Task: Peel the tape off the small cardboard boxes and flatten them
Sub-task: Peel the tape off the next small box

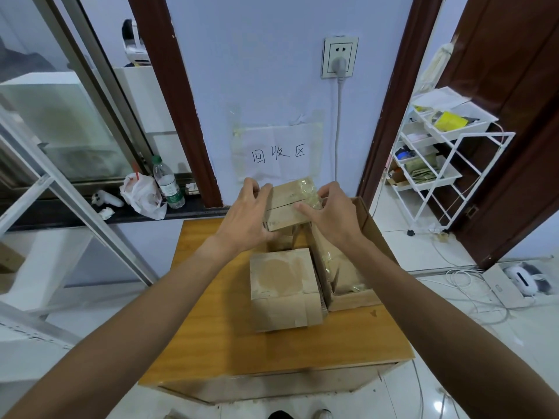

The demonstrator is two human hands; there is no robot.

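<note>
Held box: I have the held box (287, 207) lifted clear of the wooden table (211, 328), centre of the frame, just below the paper sign (278, 152) on the wall.
Left hand: my left hand (245, 216) grips the box's left end, fingers curled over the far edge and thumb underneath.
Right hand: my right hand (332, 219) wraps the right end, its thumb lying across the top face at the edge of the tape (305, 192).
Tape: a glossy, wrinkled strip over the right part of the top. I cannot tell whether any corner is lifted yet.
Step in hand: I judge this as finding a start on the tape of the first box.
Doing it well: brace firmly with the left, work a nail under a wrinkled edge, then pull low and slow along the seam so that the strip comes away whole.
Risk: a fast upward tug would likely tear the paper face or snap the strip.
Waiting: the second box (284, 285) sits taped on the table, lower centre, touching the large carton (348, 267) to its right.
</note>
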